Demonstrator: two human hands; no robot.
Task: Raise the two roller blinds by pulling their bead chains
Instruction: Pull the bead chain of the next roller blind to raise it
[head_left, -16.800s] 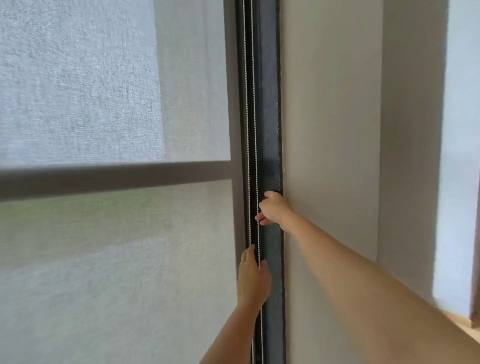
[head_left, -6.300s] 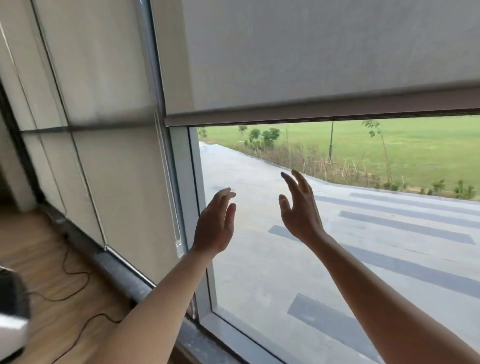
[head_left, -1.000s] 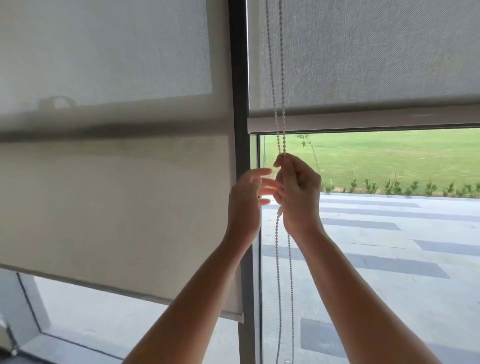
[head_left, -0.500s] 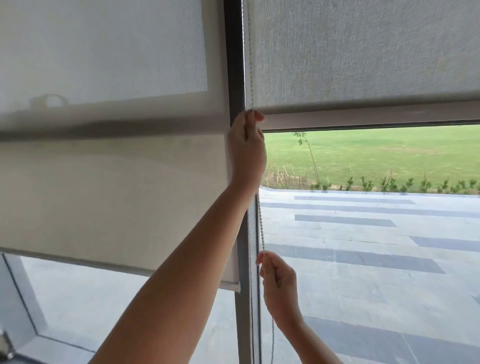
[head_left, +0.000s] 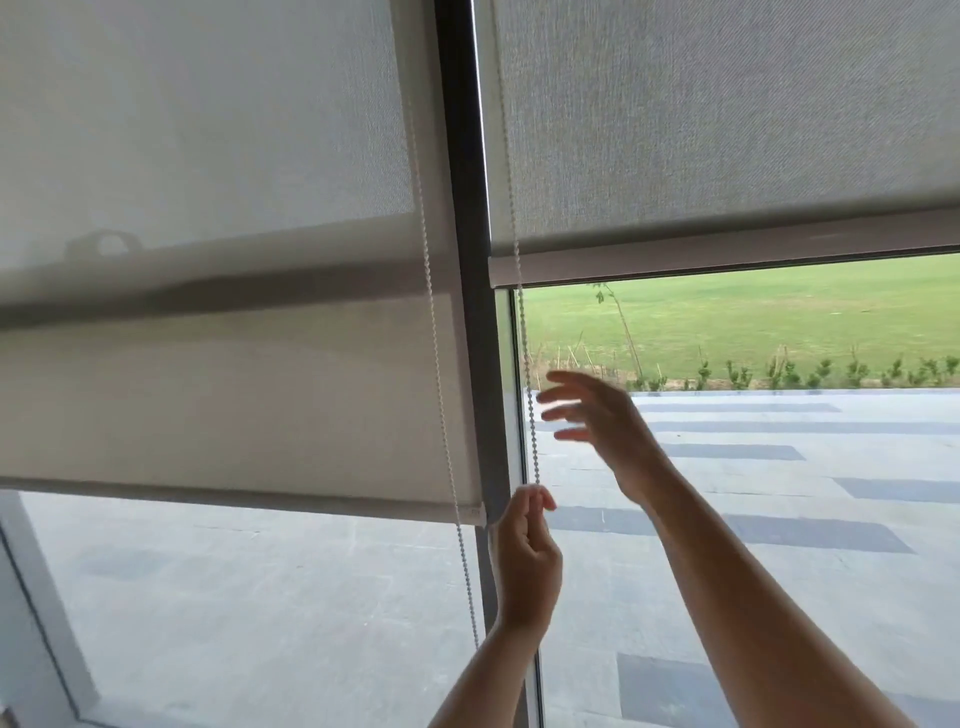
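Note:
Two grey roller blinds hang side by side at a dark mullion (head_left: 470, 312). The left blind (head_left: 218, 395) reaches lower, with its bottom bar (head_left: 260, 500) about two thirds down the view. The right blind (head_left: 727, 119) ends higher, at its bottom bar (head_left: 727, 255). One white bead chain strand (head_left: 523, 338) runs down just right of the mullion. My left hand (head_left: 525, 556) is pinched on it, low, beside the left bar's end. My right hand (head_left: 597, 421) is above it, blurred, fingers spread, just right of that strand. A second strand (head_left: 441, 364) hangs slanted over the left blind.
Through the glass I see grey paving (head_left: 727, 519) and a green lawn (head_left: 753, 322). A pale window frame post (head_left: 47, 623) slants at the lower left. A faint round handle shape (head_left: 106, 244) shows through the left blind.
My left hand came down from the right blind's bar to a low position, pinched on the chain. My right hand let go and rose, fingers apart. The left blind's bottom bar sits higher.

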